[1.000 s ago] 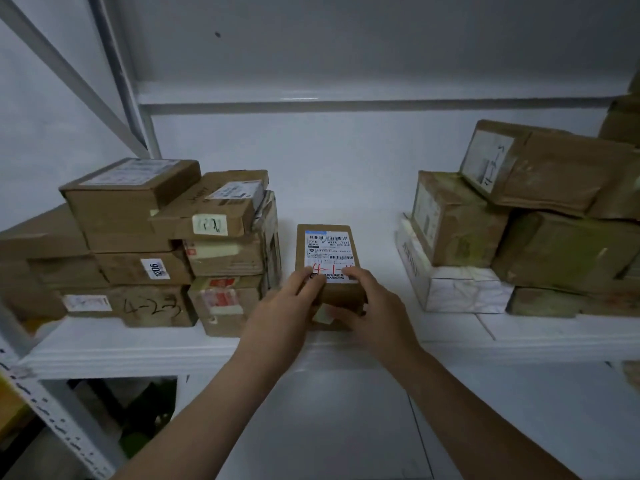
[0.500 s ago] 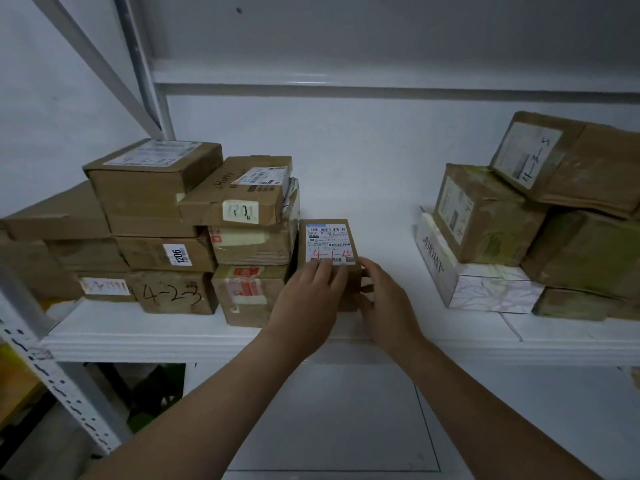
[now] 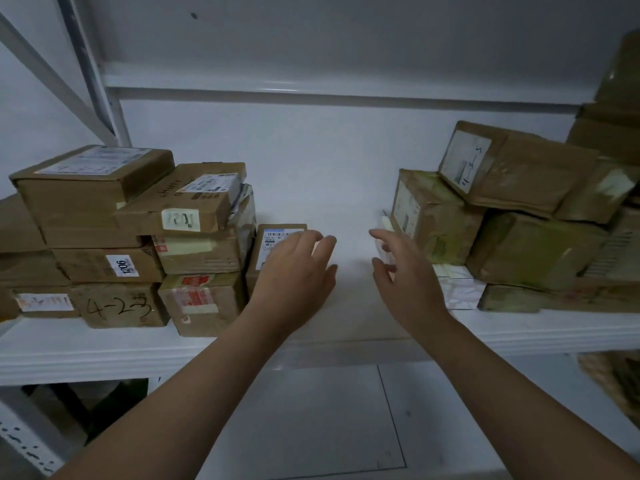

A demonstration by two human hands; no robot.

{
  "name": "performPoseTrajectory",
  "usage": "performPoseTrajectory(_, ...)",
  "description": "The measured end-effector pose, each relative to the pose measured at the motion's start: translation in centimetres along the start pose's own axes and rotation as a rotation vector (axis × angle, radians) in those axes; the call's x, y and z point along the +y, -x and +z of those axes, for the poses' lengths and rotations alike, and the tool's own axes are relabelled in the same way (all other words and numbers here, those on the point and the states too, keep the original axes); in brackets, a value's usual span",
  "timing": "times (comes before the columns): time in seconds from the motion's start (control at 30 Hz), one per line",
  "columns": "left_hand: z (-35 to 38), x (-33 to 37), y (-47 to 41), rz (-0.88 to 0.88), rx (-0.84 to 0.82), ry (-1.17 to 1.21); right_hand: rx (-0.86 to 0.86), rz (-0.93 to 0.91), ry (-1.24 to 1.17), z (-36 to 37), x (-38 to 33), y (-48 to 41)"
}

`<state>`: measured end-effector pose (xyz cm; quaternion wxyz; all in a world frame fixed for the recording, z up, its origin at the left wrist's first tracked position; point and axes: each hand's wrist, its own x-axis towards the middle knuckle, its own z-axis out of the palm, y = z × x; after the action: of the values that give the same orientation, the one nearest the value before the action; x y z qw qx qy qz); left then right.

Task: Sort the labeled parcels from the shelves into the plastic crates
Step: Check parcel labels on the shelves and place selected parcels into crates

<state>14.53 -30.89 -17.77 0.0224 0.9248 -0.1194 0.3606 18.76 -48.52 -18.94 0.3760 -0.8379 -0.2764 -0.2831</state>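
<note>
Right fingers (image 3: 382,239) have left the small parcel (image 3: 275,233) — spread now, holding nothing.
Left hand (image 3: 294,275) lies over it, fingers straight and loose (contact unclear); right hand (image 3: 405,285) hangs near a white box (image 3: 457,289) — brown cardboard parcel, white barcode label, against the left stack (image 3: 201,251) on the shelf (image 3: 353,202).

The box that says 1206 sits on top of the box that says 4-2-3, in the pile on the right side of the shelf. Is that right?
Not quite. The 1206 box does sit on the 4-2-3 box, but the head view shows them in the pile on the left side of the shelf, not the right.
</note>
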Motion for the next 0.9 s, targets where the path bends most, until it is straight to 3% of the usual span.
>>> performPoseTrajectory(0.23, 1.0, 6.8, -5.4, 0.035, 0.104, 0.178, 0.222, -0.071, 0.184, -8.9, 3.3, -1.1)
performPoseTrajectory(0.37, 1.4, 12.2, -9.1, 0.002, 0.123, 0.313, 0.287, -0.012, 0.25, -14.5, 6.6, -1.8)
performPoseTrajectory(0.57, 0.9, 17.0, -14.7, -0.075, 0.008, 0.386, 0.133, 0.174, 0.351, -20.4, 9.3, -4.8)
performPoseTrajectory(0.67, 1.0, 17.9, -17.1, -0.256, -0.034, 0.556, 0.054, 0.218, 0.427, -21.8, 10.5, -6.4)
performPoseTrajectory(0.8, 1.7, 18.6, -17.4, -0.408, -0.075, 0.796, 0.01, 0.127, 0.527, -21.5, 11.4, -7.1)
performPoseTrajectory(0.9, 1.7, 19.5, -16.8, -0.428, 0.012, 0.873, 0.079, 0.075, 0.469, -21.0, 11.3, -7.2)
